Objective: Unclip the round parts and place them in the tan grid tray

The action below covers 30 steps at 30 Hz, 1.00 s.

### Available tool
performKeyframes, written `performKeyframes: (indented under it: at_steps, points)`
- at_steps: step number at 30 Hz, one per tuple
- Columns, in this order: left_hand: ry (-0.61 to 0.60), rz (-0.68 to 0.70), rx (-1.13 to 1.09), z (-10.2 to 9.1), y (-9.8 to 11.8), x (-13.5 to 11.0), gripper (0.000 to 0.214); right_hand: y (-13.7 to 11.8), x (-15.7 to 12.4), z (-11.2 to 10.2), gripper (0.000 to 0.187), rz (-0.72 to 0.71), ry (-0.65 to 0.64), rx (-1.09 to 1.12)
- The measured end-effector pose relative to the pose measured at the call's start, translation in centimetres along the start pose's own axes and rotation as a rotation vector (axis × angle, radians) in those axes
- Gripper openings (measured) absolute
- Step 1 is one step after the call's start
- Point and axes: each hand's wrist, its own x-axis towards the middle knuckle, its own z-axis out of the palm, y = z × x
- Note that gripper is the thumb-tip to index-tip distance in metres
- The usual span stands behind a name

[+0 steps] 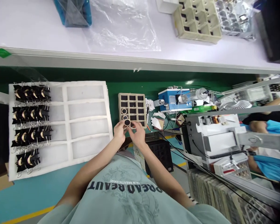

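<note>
Both my hands meet over the near edge of a small beige grid tray (142, 107) on the green bench. My left hand (119, 130) and my right hand (137, 133) are closed in a pinch around one small dark ring-shaped part (127, 122) held between their fingertips. Two similar ring parts (124, 111) sit in cells of the tray's left column; the other cells look dark.
A white foam tray (86, 115) with rows of black clipped parts (31, 115) lies to the left. A blue device (171, 100), cables and paper scraps are to the right, with a grey machine (214, 141). Another person's arm (263, 126) shows at far right. A black tray (162, 154) sits below the bench.
</note>
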Motion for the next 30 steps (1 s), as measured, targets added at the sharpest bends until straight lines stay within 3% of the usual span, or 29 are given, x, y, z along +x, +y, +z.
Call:
performKeyframes:
  at_steps: [6,9,12,14,17,21,26,30]
  points:
    - [-0.047,0.13,0.039,1.0,-0.5,0.6,0.025,-0.1,1.9,-0.5,0.035,-0.137,-0.073,-0.17]
    - [-0.038,0.144,0.06,1.5,-0.2,1.0,0.024,0.8,3.7,-0.7,0.036,-0.194,-0.157,-0.124]
    - [0.016,0.115,0.114,1.1,0.5,0.4,0.024,2.1,6.8,0.0,0.04,-0.113,-0.277,0.011]
    - [-0.012,0.097,0.177,0.0,1.1,-1.1,0.026,3.2,9.8,0.9,0.046,0.007,-0.366,0.159]
    - [-0.205,0.057,0.315,-2.6,2.0,-4.3,0.032,5.1,14.7,2.7,0.053,0.175,-0.511,0.313]
    - [-0.339,0.004,0.462,-6.2,3.5,-8.0,0.036,6.8,19.1,4.4,0.048,0.233,-0.645,0.231]
    - [-0.352,0.062,0.518,-8.9,5.6,-9.5,0.037,7.0,20.2,5.7,0.038,0.053,-0.645,-0.086]
    - [-0.338,0.145,0.554,-10.6,6.8,-10.6,0.036,6.6,18.9,6.5,0.04,-0.015,-0.532,-0.342]
